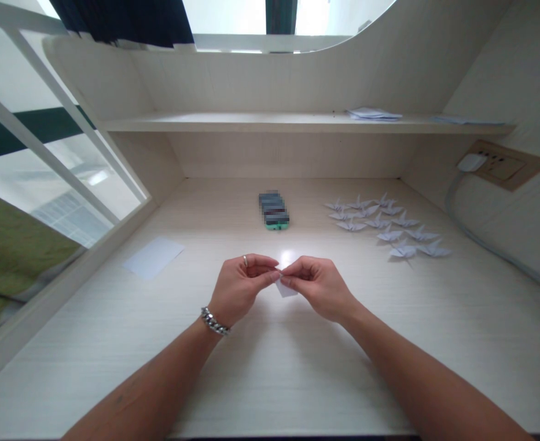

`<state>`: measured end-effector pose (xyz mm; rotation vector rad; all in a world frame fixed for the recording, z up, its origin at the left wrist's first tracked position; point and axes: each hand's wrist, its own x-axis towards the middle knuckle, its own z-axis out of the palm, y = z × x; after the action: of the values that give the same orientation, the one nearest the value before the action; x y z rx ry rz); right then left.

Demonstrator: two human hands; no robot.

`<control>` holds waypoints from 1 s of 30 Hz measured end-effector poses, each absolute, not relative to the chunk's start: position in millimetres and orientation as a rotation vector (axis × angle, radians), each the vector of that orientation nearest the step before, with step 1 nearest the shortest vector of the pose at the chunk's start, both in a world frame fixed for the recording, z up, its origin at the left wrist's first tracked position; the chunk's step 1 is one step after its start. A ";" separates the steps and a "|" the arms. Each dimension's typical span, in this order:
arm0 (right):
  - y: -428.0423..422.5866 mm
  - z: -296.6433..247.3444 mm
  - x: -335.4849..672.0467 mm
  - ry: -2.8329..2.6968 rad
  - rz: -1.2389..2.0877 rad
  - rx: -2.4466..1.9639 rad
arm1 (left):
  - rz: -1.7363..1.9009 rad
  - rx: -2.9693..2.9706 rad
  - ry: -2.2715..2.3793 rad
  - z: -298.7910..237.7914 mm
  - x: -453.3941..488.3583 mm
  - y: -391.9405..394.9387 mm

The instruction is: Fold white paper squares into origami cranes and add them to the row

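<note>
1. Here we go: the left hand point(239, 291) and the right hand point(318, 288) are up over the desk point(270, 392), meeting at the fingertips!
2. One small white paper point(286, 289) sits right at the fingers point(263, 269), which are closed on it from both sides, gripping it.
3. It points down from the fingers toward the person; its long axis can't be called, since the fingers hide its top.
4. Thirteen white paper cranes point(375, 221) are spread ahead and right of the fingers, near the wall.
5. One pixelated stack with a teal base point(274, 213) stands straight ahead of them.
6. One flat white sheet point(153, 257) lies left of the fingers, well apart.
7. Beyond, a shelf point(251, 122) carries loose papers point(373, 114).
8. Left wrist: one chain bracelet point(215, 321). One ring point(245, 261) on the left hand!
</note>
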<state>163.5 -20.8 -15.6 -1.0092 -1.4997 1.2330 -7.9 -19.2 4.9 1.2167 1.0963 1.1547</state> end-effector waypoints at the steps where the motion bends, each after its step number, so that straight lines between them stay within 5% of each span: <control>1: -20.7 -15.3 163.3 -1.500 1.230 -1.012 | 1.154 1.213 1.090 4.9 -7.8 -19.0; 30: -19.7 -10.7 161.5 -1.386 1.326 -1.062 | 1.165 1.305 1.093 1.7 -8.4 -17.0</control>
<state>161.5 -19.7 -10.7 -1.0621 -1.3858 1.3265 -8.4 -17.0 1.7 1.3049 1.0927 1.1646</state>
